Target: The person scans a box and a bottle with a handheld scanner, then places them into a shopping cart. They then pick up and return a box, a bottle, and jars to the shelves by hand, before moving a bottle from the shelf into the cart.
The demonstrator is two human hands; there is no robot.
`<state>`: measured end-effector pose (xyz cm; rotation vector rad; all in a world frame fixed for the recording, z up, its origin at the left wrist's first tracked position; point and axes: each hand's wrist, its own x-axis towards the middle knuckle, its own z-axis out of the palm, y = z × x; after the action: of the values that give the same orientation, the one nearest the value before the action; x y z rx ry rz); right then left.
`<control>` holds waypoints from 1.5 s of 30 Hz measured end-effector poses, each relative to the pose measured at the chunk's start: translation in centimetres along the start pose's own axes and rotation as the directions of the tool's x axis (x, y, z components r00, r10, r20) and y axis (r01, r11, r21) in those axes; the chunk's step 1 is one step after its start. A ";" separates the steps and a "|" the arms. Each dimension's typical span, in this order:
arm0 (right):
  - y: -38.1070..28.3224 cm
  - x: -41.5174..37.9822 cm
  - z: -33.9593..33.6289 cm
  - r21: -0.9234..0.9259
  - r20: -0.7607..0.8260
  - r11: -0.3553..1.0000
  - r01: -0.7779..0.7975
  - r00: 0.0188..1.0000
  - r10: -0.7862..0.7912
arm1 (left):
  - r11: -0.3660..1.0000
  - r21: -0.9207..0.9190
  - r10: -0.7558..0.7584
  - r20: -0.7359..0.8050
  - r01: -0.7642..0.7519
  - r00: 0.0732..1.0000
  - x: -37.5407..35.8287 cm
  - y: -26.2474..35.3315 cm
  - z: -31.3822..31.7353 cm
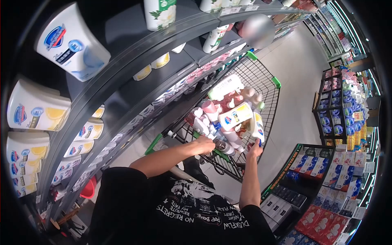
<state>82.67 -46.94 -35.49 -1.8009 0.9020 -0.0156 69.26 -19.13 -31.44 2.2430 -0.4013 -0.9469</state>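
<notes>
In the head view, my right hand (255, 148) is closed at the blue-capped end of a white bottle with a yellow label (257, 125), at the right side of the cart's load. My left hand (203, 145) is curled into a fist at the cart's near side; what it grips, if anything, is hidden. Close to its knuckles lies a dark see-through bottle (223, 145). Another white-and-yellow bottle (236, 116) lies on top of the heap, near a white and green bottle (225, 87) and a pink pump bottle (210, 107).
The wire shopping cart (267, 96) with green corners stands in the aisle (292, 61). Shelves (134, 94) of white bottles run along my left. Boxed goods (322, 220) are stacked on my right, with a display rack (337, 106) beyond. A red basket (88, 188) sits low at left.
</notes>
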 end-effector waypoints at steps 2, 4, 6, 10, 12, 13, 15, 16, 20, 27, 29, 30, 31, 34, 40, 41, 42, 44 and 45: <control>-3.1 0.0 -0.7 -0.198 -0.030 0.967 0.161 0.985 -0.170 | 1.000 -0.009 -0.010 -0.056 0.010 0.998 -0.2 0.0 1.0; -6.5 -0.8 -1.0 -0.374 -0.045 0.888 0.267 0.951 -0.305 | 1.000 -0.015 -0.009 -0.081 0.008 0.997 -0.8 0.1 0.5; -9.7 -1.6 -1.7 -0.518 0.012 0.768 0.377 0.901 -0.434 | 0.998 -0.015 0.055 -0.203 -0.059 0.978 -1.8 -0.3 0.5; -15.0 -6.1 -3.3 -0.483 0.193 0.591 0.646 0.737 -0.648 | 0.999 -0.009 0.038 -0.277 -0.042 0.960 -2.9 0.1 -0.4; -17.4 -9.7 -4.2 -0.383 0.296 0.605 0.698 0.713 -0.636 | 0.990 -0.127 0.004 -0.366 -0.054 0.930 -3.1 0.3 -0.9; -18.4 -11.1 -4.4 -0.274 0.355 0.639 0.719 0.693 -0.627 | 0.986 -0.147 0.006 -0.440 -0.078 0.898 -3.2 0.3 -1.4; -20.7 -15.7 -4.5 -0.141 0.535 0.674 0.725 0.629 -0.564 | 0.869 -0.334 0.052 -0.671 -0.365 0.739 -2.0 -1.0 -1.0; -21.8 -18.3 -4.3 -0.101 0.628 0.662 0.743 0.564 -0.537 | 0.841 -0.342 0.066 -0.703 -0.419 0.708 -3.9 -0.6 -2.6; -24.6 -27.8 -3.9 -0.029 0.852 0.494 0.869 0.280 -0.442 | 0.830 -0.242 0.132 -0.789 -0.502 0.600 -10.2 1.0 -7.1; -24.5 -38.8 -2.0 0.528 0.813 0.206 0.824 -0.422 -0.401 | 0.766 0.019 0.225 -0.944 -0.642 0.240 -22.7 -2.1 -7.9; -22.5 -39.5 -0.5 0.589 0.739 0.285 0.756 -0.361 -0.570 | 0.920 0.018 0.090 -0.982 -0.391 0.166 -25.5 -3.4 -7.2; -21.3 -39.3 -0.2 0.543 0.769 0.384 0.746 -0.260 -0.584 | 0.926 -0.010 0.022 -0.997 -0.376 0.080 -26.4 -4.7 -6.6; -19.3 -38.4 0.1 0.450 0.818 0.527 0.721 -0.096 -0.567 | 0.967 -0.043 -0.036 -0.999 -0.250 0.033 -27.5 -5.5 -6.2; -11.9 -34.4 0.3 0.283 0.872 0.746 0.603 0.162 -0.462 | 0.988 -0.154 -0.153 -0.985 0.009 -0.084 -28.8 -10.7 -2.9; -7.5 -31.6 -2.6 0.083 0.904 0.838 0.539 0.313 -0.291 | 0.926 -0.379 -0.375 -0.921 0.011 -0.106 -30.7 -16.1 0.9; -7.4 -31.3 -2.8 0.081 0.900 0.840 0.537 0.323 -0.293 | 0.927 -0.374 -0.372 -0.923 0.008 -0.097 -30.5 -16.8 1.0; -7.3 -30.9 -3.0 0.080 0.897 0.859 0.505 0.340 -0.283 | 0.858 -0.505 -0.514 -0.845 -0.095 -0.150 -30.2 -17.5 1.3; -6.5 -30.2 -3.4 0.094 0.895 0.897 0.432 0.359 -0.266 | 0.803 -0.572 -0.597 -0.769 -0.168 -0.229 -30.0 -19.3 1.8; -6.1 -30.0 -3.5 0.092 0.893 0.896 0.435 0.361 -0.268 | 0.802 -0.572 -0.598 -0.769 -0.172 -0.227 -30.1 -20.4 2.0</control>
<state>63.29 -31.56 -17.20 -1.7518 -0.3043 0.7168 47.48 10.06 -30.67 1.7465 1.0284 0.8543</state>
